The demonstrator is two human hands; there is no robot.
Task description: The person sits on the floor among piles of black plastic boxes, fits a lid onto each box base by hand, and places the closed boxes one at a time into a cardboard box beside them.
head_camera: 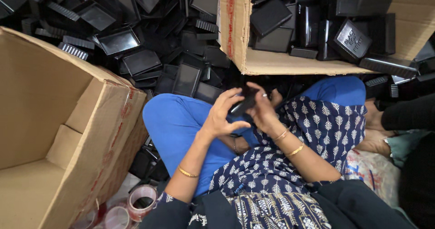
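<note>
My left hand (220,113) and my right hand (261,109) meet over my lap, both closed around one small black plastic box (243,104). The left fingers curl over its near end and the right palm backs its far side. Gold bangles sit on both wrists and a ring on a right finger. Below the hands are my blue trousers and a dark blue leaf-print tunic.
A large open cardboard carton (50,120) stands at the left. A second carton (281,61) holding black boxes sits ahead. A heap of black boxes and lids (149,43) covers the floor. Tape rolls (142,201) lie at lower left. Another person's arm (403,115) is at right.
</note>
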